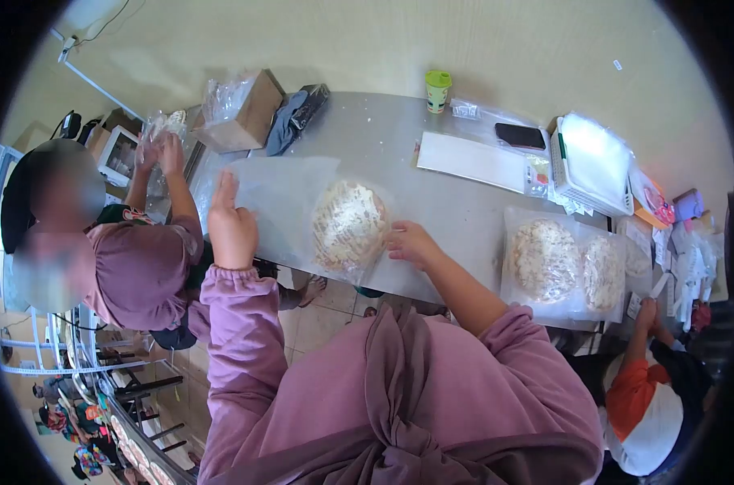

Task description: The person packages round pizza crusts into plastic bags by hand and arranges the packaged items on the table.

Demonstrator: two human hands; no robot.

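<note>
A round, pale flat item in a clear plastic bag (349, 225) lies on the steel table (367, 129) in front of me. The bag's plastic stretches left across the table. My left hand (233, 224) is raised at the bag's left end, fingers extended, with nothing visibly gripped. At the right edge of the round item is my right hand (411, 244), fingers curled toward the plastic; whether it grips the plastic is unclear. Further right, more round items in clear bags (546, 260) rest on the table.
A co-worker (145, 267) at the left handles clear plastic. Another person (643, 396) is at the lower right. Along the wall stand a cardboard box (242, 121), a green-lidded cup (437, 90), a white tray (472, 160), a phone (520, 136) and a white basket (591, 162).
</note>
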